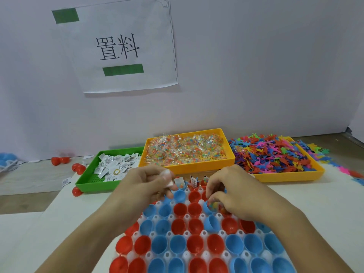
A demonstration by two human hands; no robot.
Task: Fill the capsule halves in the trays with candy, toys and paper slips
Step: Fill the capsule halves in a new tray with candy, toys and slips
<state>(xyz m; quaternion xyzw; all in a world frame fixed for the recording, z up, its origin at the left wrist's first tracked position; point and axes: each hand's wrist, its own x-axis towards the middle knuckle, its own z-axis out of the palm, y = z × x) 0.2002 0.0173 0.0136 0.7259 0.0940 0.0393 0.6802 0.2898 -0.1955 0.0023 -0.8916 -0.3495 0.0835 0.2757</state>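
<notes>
White bench (78, 223) carries capsule tray (204, 231), red and blue halves up. Left hand (149, 182) grip pinches paper slips (167, 177) over far row; right hand (226, 188) grip pinches candy (213, 204) at blue half (207, 206)

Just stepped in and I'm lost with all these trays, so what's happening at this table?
A person is filling red and blue capsule halves set in a white holder tray. The left hand pinches paper slips over the far rows, while the right hand drops candy into a half there. Only a few far halves hold slips or candy; the near rows look unfilled. Behind sit a green tray of slips, an orange tray of candy and another heaped with toys.
</notes>
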